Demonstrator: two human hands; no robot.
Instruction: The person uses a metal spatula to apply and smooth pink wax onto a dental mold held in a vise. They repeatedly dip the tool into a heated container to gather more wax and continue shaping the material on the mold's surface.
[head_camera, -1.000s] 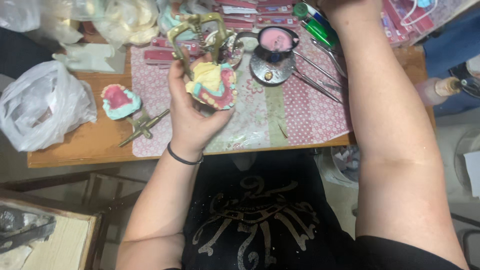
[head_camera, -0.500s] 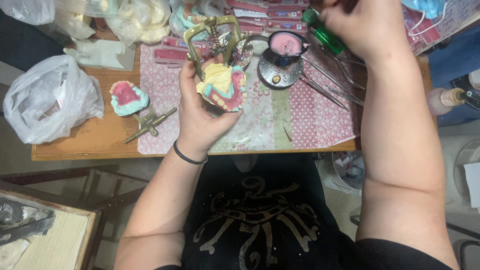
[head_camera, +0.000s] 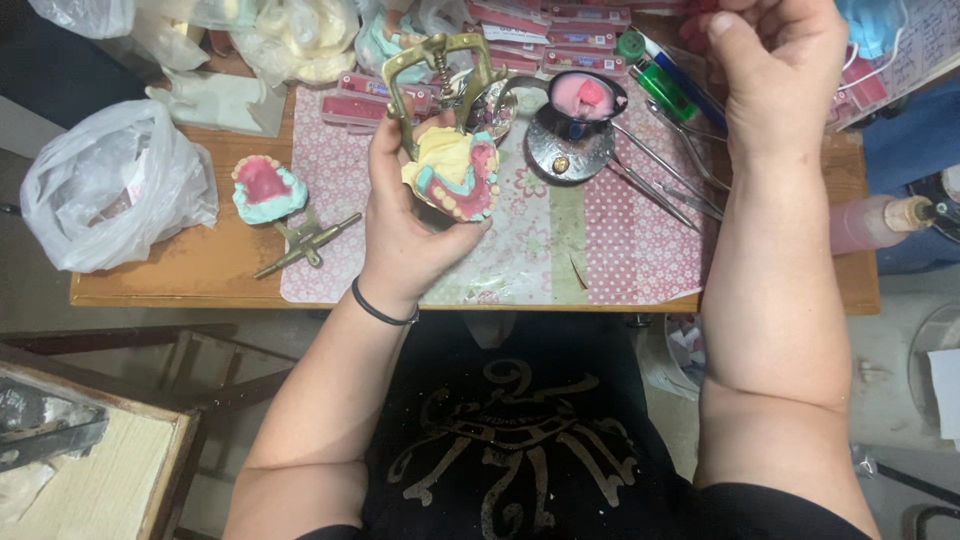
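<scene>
The denture model (head_camera: 455, 172), yellow plaster with pink gums and a row of teeth, sits in a brass frame (head_camera: 432, 75) and is held up above the near part of the patterned mat (head_camera: 600, 235). The left hand (head_camera: 405, 215) grips it from below and behind, thumb along the left side, fingers curled under the teeth. A black band (head_camera: 383, 312) circles that wrist.

The right hand (head_camera: 775, 65) is raised at the far right of the table, fingers curled inward into a loose fist; whether it holds anything cannot be told from this angle.

On the mat just beyond the model stands a round metal dish (head_camera: 572, 150) with a dark cup (head_camera: 588, 98) of pink wax above it. Several metal tools (head_camera: 665, 180) lie fanned out to its right, near a green lighter (head_camera: 665, 92).

Left of the mat, on the bare wooden table (head_camera: 180, 270), lie a second pink-and-teal model (head_camera: 266, 187) and a brass key (head_camera: 305, 243) just beside it. A white plastic bag (head_camera: 115, 185) rests at the table's left end. A pink bottle (head_camera: 875, 222) lies at the right edge.
</scene>
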